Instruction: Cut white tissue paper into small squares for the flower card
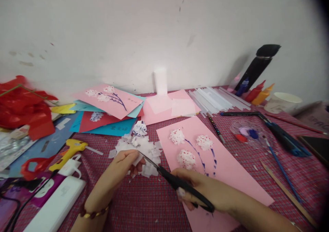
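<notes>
Head camera: at left on the bench [136,204] I note a yellow glue gun [74,145]. Right of it, the left hand [125,159] has its fingers pinched on a small white paper piece [137,160], above a loose heap of paper squares [151,153]. The right hand [199,185] has its fingers wrapped around black scissors [174,180], pointing far-left towards that piece. Beneath lies a pink card [231,170] bearing three white flowers [186,159].

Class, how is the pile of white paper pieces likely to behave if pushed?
The pieces would probably scatter, since they lie loose and overlapping. They look thin, so each is likely light and rather floppy. The crumpled ball at their far edge looks roundish and might roll.
</notes>
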Motion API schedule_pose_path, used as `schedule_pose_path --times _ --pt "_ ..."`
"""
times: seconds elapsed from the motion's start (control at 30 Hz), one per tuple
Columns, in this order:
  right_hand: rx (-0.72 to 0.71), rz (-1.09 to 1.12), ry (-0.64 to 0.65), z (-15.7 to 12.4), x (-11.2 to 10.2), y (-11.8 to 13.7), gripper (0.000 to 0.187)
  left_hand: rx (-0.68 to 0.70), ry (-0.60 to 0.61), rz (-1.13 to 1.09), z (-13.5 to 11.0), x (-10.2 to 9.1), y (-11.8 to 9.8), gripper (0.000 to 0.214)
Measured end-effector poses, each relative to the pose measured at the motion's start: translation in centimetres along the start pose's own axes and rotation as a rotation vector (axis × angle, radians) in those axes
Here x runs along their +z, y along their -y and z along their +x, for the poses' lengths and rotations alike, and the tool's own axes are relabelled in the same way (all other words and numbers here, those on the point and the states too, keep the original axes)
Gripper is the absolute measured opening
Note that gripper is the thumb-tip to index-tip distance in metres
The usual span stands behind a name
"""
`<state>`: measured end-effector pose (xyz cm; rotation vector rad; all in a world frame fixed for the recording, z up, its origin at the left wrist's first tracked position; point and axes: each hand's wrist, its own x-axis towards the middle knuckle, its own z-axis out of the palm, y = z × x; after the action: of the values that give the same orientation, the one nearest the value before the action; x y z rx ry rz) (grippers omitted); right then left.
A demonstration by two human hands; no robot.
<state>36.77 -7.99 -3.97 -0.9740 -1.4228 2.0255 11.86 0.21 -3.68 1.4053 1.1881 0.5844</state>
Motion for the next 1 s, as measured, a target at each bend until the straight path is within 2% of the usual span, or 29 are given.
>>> schedule_pose_path --times 0.13,0.3,0.4,0.53,0.7,0.87,1.0 --pt "-0.015 0.010 -0.006 0.1 0.0 -0.3 0.057 0.024 0.053 -0.096 0.1 -0.3 0.4 0.032" --pt "-0.002 0.002 -0.006 0.0 0.1 0.0 0.058 -0.058 0.067 0.037 -0.1 -0.2 -0.7 0.017" --pt "0.013 -0.005 -0.018 -0.1 0.2 0.2 0.058 -0.026 0.062 0.030 -0.2 -0.3 -0.7 0.023" --pt "0.039 0.012 -0.044 0.0 0.5 0.5 0.054 0.065 0.119 0.001 -0.1 -0.5 0.2 0.033" --pt "0.009 0.031 -0.063 0.1 0.7 0.4 0.052 0.046 0.029 0.102 -0.1 0.4 -0.1 0.028" --pt "-0.017 0.076 -0.029 0.2 0.1 -0.6 0.054 -0.036 0.003 -0.110 0.0 0.8 -0.9 0.020" --pt "-0.075 0.089 -0.011 0.3 -0.3 -1.0 0.055 -0.082 0.046 -0.177 -0.1 0.4 -0.6 0.019"
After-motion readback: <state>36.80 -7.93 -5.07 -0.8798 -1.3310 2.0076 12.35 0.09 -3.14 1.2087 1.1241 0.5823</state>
